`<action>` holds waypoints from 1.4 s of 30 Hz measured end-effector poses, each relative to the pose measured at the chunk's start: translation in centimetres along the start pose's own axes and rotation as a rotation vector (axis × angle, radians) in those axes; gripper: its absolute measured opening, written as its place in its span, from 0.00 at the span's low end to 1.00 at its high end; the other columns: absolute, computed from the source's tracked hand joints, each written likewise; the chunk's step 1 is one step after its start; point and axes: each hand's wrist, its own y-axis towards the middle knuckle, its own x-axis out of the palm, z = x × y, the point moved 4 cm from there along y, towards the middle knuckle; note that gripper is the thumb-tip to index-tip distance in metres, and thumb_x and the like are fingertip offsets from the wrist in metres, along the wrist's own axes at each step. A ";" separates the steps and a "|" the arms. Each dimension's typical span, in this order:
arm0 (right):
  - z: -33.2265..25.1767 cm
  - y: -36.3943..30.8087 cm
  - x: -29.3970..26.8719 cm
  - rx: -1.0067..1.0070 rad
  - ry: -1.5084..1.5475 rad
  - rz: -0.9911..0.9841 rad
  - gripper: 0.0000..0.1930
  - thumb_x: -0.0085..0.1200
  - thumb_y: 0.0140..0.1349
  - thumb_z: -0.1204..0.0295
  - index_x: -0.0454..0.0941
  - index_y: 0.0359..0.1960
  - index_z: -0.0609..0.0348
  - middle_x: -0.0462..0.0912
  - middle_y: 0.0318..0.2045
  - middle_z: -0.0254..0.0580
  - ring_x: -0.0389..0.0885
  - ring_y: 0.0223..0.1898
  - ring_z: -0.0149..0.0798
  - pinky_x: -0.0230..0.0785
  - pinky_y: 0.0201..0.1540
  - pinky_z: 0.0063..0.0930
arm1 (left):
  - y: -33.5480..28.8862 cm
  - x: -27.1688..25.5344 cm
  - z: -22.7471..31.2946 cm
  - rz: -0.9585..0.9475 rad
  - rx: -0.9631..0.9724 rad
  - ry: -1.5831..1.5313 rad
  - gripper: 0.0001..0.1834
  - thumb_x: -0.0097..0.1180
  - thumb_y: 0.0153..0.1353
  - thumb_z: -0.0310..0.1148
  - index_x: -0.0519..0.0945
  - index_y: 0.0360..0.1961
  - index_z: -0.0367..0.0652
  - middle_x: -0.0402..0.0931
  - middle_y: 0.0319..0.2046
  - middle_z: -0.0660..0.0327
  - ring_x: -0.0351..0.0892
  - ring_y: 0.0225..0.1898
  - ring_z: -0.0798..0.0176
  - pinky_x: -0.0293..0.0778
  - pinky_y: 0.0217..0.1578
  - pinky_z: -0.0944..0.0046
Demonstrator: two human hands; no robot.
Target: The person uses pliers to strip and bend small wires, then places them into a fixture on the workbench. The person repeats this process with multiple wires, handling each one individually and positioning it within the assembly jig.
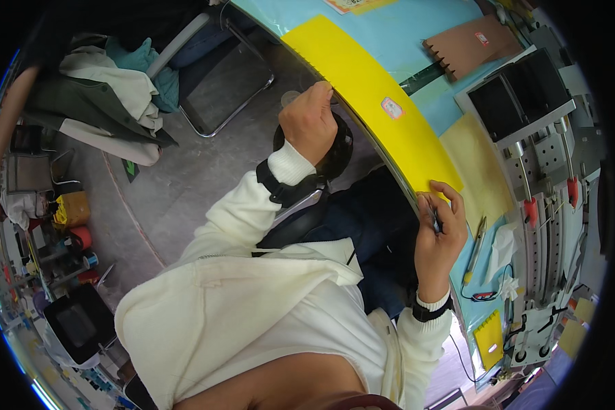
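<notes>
A long yellow sheet (372, 89) with a small pink-and-white label lies along the near edge of the light blue table. My left hand (309, 121) is closed, its fingertips at the sheet's left edge; whatever they pinch is too small to make out. At the sheet's near right corner is my right hand (441, 236), thumb and index finger touching the yellow edge. A small dark, shiny object shows partly between its curled fingers, its kind hidden. Both wrists wear black bands over white cuffs.
Beyond the sheet lies a brown notched piece (475, 48). A slim pen-like tool (475, 249), white tissue (503, 247) and a smaller yellow notched piece (488, 340) rest to the right. Metal fixtures with red-handled clamps (530, 212) line the far side. A chair (219, 89) stands left.
</notes>
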 end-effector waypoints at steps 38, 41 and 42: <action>3.6 -3.2 -2.1 -0.015 0.472 0.328 0.09 0.66 0.53 0.67 0.87 0.30 0.61 0.85 0.24 0.48 0.84 0.27 0.49 0.72 0.29 0.37 | -4.9 0.4 20.0 -0.862 -0.064 -0.978 0.15 0.56 0.69 0.34 0.82 0.37 0.27 0.84 0.33 0.49 0.81 0.34 0.59 0.77 0.41 0.60; 3.5 -3.0 -1.6 -0.020 0.462 0.311 0.09 0.66 0.52 0.67 0.87 0.30 0.60 0.85 0.24 0.47 0.84 0.27 0.49 0.72 0.29 0.37 | -4.6 -0.4 20.6 -0.866 -0.089 -0.897 0.15 0.56 0.70 0.34 0.82 0.37 0.27 0.84 0.33 0.49 0.82 0.35 0.59 0.78 0.41 0.60; 3.5 -3.0 -1.4 -0.024 0.460 0.304 0.09 0.66 0.52 0.67 0.87 0.30 0.60 0.85 0.24 0.47 0.84 0.27 0.48 0.71 0.29 0.37 | -4.5 -0.7 20.7 -0.869 -0.095 -0.870 0.16 0.56 0.70 0.34 0.82 0.37 0.27 0.84 0.33 0.49 0.82 0.35 0.59 0.78 0.41 0.60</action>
